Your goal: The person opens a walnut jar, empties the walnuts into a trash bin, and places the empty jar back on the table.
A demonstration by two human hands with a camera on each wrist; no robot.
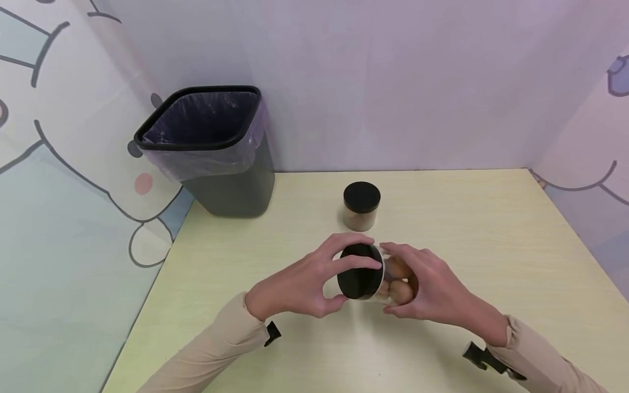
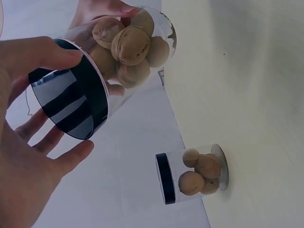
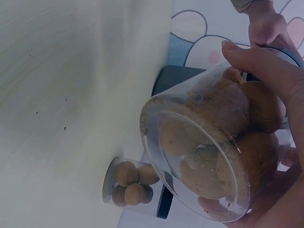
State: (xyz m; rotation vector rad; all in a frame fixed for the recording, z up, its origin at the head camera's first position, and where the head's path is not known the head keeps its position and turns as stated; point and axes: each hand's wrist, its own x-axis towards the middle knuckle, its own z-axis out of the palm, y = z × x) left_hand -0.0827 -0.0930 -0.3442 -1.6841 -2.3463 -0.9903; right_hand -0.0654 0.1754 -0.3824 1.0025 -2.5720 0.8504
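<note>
Both arms wear beige long sleeves (image 1: pixel 216 344) with gathered cuffs and black wrist straps (image 1: pixel 272 333).

From my feed this looks like a small staged recording booth, not a lived-in kitchen or shop. I see a pale yellow worktop (image 1: pixel 491 262) boxed in on three sides by hung sheets: a plain lilac one across the far side, and cartoon-printed curtains (image 1: pixel 59 180) at the left and right. A black bin (image 1: pixel 208 147) with a clear liner stands at the far left corner of the worktop. Two clear jars with black lids, both holding walnuts, are the only goods: one (image 1: pixel 361 206) standing far of centre, the other (image 1: pixel 375 278) held in both hands.
</note>
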